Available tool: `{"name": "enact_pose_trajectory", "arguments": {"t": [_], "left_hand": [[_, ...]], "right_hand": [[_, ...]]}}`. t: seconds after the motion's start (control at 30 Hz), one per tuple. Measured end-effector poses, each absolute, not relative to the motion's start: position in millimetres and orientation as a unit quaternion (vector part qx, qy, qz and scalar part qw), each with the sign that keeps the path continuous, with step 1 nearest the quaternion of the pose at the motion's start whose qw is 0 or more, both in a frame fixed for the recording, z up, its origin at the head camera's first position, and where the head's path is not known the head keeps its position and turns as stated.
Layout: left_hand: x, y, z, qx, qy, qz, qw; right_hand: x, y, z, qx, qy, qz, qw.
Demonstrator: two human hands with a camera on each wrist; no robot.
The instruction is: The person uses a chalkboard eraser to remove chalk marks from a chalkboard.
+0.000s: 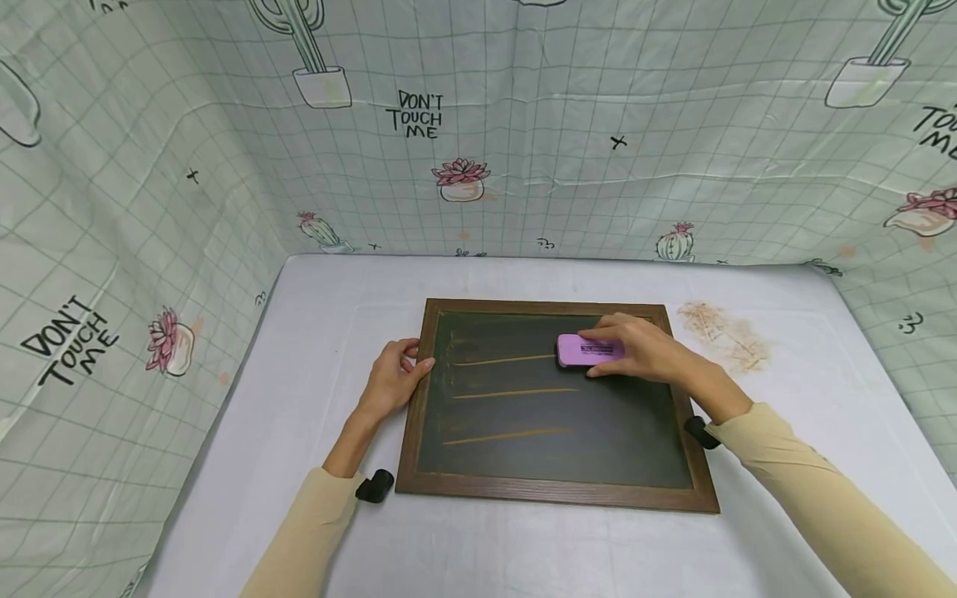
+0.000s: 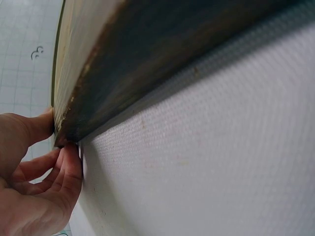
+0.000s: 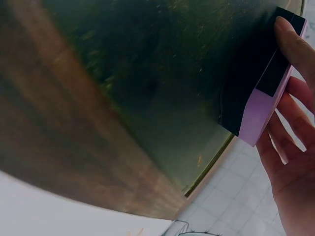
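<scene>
A chalkboard (image 1: 628,440) in a brown wooden frame lies flat on the white table. Three yellow chalk lines (image 1: 516,393) run across its left and middle part; the top one ends at a purple eraser (image 1: 583,350) with a dark felt side. My right hand (image 1: 650,353) grips that eraser between thumb and fingers, against the board's upper middle. In the right wrist view, the thumb lies along the dark side of the eraser (image 3: 256,115). At the frame's left edge, my left hand (image 1: 389,378) pinches the wood, thumb above and fingertips at the side, as the left wrist view shows.
Brownish smudges (image 1: 721,336) mark the white tabletop (image 1: 523,548) right of the board. A printed grid cloth (image 1: 553,174) with cactus drawings hangs behind the table and along its sides. Each wrist carries a small black camera (image 1: 375,486).
</scene>
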State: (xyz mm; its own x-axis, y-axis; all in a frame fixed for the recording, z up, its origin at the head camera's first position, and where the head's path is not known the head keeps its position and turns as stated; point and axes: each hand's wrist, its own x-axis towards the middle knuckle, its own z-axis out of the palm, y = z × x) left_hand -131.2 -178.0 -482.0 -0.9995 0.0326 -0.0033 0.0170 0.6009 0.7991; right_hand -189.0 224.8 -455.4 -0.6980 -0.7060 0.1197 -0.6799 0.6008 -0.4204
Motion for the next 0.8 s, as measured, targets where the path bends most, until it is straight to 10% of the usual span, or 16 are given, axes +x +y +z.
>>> {"name": "enact_pose_trajectory", "arguments": {"t": [0.8], "left_hand": [[-132.2, -177.6, -481.4, 0.013, 0.892, 0.451, 0.013]], "right_hand": [[-196.2, 194.5, -457.4, -0.411, 0.882, -0.227, 0.036]]}}
